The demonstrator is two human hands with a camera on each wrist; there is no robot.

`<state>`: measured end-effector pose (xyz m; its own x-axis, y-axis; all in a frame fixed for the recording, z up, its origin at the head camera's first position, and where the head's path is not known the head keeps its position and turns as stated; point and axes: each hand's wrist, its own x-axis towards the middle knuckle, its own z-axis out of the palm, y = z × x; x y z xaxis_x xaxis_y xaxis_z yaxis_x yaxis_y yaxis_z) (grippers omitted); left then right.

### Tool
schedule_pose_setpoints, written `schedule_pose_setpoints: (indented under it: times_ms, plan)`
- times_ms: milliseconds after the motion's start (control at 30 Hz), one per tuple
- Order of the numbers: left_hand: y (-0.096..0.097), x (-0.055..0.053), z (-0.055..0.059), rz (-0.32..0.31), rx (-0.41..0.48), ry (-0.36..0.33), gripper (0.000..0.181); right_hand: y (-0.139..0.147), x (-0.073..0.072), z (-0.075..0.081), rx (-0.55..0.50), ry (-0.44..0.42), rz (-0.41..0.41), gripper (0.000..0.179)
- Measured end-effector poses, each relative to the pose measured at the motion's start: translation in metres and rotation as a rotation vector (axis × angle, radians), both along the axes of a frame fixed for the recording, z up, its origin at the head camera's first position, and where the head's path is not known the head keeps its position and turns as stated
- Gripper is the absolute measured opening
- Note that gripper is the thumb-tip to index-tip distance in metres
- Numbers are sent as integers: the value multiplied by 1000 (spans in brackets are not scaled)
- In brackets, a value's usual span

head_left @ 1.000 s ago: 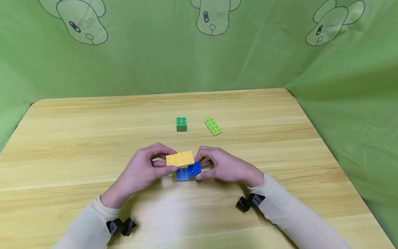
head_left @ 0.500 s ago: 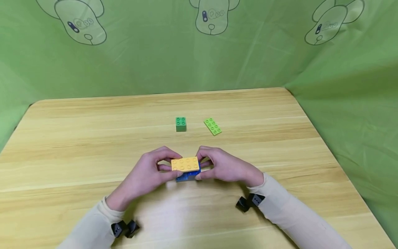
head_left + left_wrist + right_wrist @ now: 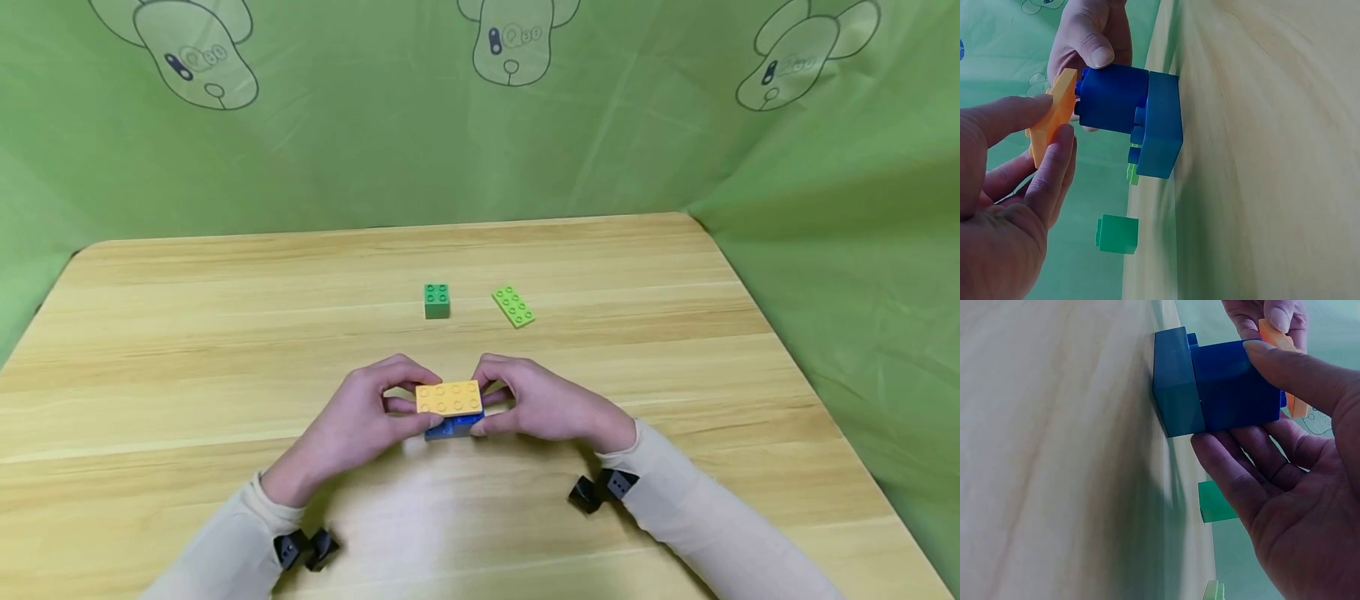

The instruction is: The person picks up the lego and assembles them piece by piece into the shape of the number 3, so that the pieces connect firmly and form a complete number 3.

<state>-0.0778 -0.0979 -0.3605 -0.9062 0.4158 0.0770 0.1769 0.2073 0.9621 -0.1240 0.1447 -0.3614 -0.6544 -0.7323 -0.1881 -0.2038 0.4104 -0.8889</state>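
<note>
My left hand (image 3: 341,425) pinches a yellow flat toy brick (image 3: 450,400) between thumb and fingers, studs facing up. Its right end lies over the studs of a dark blue brick (image 3: 1113,97), tilted against them in the left wrist view. That dark blue brick is stacked on one end of a longer, lighter blue brick (image 3: 1163,128), leaving studs bare at the other end. My right hand (image 3: 543,400) grips the dark blue brick from the right, thumb on the near side and fingers on the far side. From the head view the yellow piece hides most of both blue bricks.
Farther back on the wooden table (image 3: 187,333) stand a green square brick (image 3: 437,302) and, to its right, a lime green flat brick (image 3: 513,307) lying at an angle. Green cloth (image 3: 375,158) hangs behind the table and along its right side.
My left hand has carried the yellow flat brick right and slightly toward me, from above the left part to over the dark blue brick. The right hand has kept its grip in place.
</note>
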Motion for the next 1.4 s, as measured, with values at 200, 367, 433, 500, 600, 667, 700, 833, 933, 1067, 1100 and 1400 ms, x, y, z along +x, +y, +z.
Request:
schedule_pose_setpoints:
  times_ms: [200, 367, 433, 500, 600, 667, 700, 833, 933, 1067, 1100, 1400]
  plan:
    - [3, 2, 2, -10, -12, -10, 31, 1, 0, -1, -25, -19, -7, 29]
    - [5, 3, 1, -5, -40, -6, 30, 1, 0, -2, -28, -28, -9, 29]
    - [5, 3, 1, -4, -53, 4, 30, 1, 0, -2, -29, -30, -9, 30]
    - [5, 3, 1, -3, -62, 18, 30, 1, 0, -3, -30, -31, -10, 30]
    - [5, 3, 0, -10, -67, 28, 30, 1, 0, -3, -32, -35, -10, 31]
    - [5, 2, -1, -11, -66, 31, 30, 1, 0, -3, -33, -34, -9, 31]
    - [5, 2, -1, -13, -68, 33, 30, 1, 0, -3, -33, -33, -8, 31]
    - [5, 2, -1, -18, -85, 45, 30, 1, 0, -3, -31, -22, -8, 31]
    - [4, 1, 1, -18, -103, 53, 31, 1, 0, -2, -30, -11, -6, 31]
    - [4, 1, 4, -4, -139, 57, 32, 1, 1, -1, -30, 21, 9, 32]
    - [4, 1, 5, 2, -151, 56, 33, 2, 1, -1, -32, 27, 16, 33]
    - [5, 1, 7, 13, -187, 36, 35, 9, 3, -1, -40, 157, 82, 43]
